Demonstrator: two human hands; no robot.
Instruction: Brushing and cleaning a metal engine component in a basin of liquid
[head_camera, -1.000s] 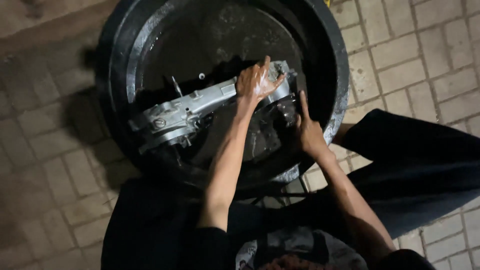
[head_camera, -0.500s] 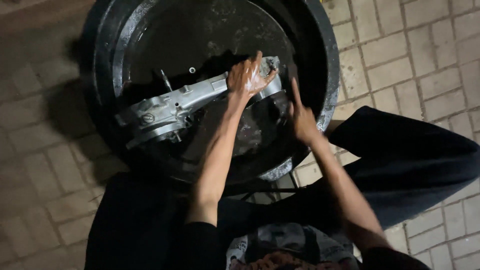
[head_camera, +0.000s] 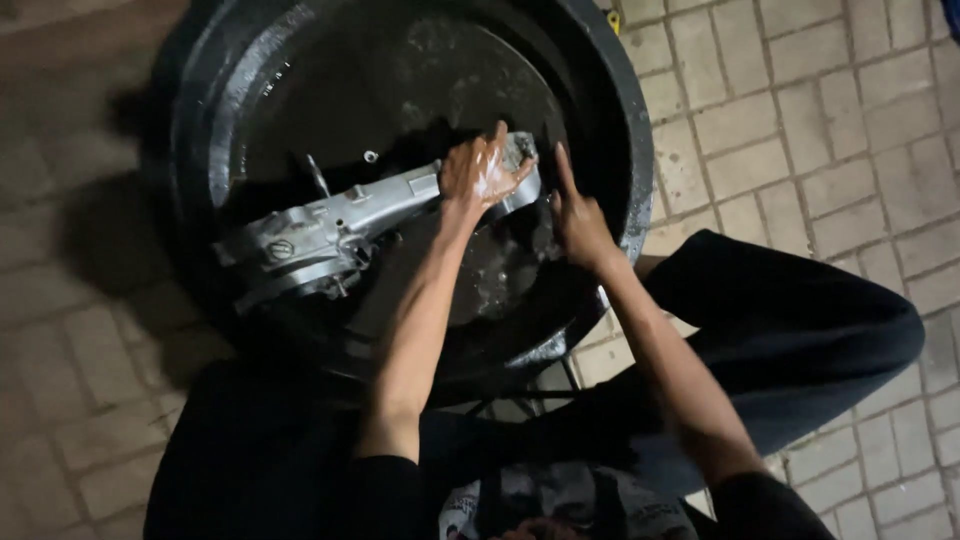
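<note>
Inside the black tub (head_camera: 620, 130), the long metal casing (head_camera: 330, 235) lies across the basin (wet, silvery). The left hand (head_camera: 480, 172) rests on its right end, fingers loosely spread; the right hand (head_camera: 578, 222) presses beside it, fingers straight.

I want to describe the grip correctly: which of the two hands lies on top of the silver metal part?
The left hand: its wet palm lies flat over the end of the silver metal casing. The right hand stands edge-on beside it, fingers pointing up.
</note>
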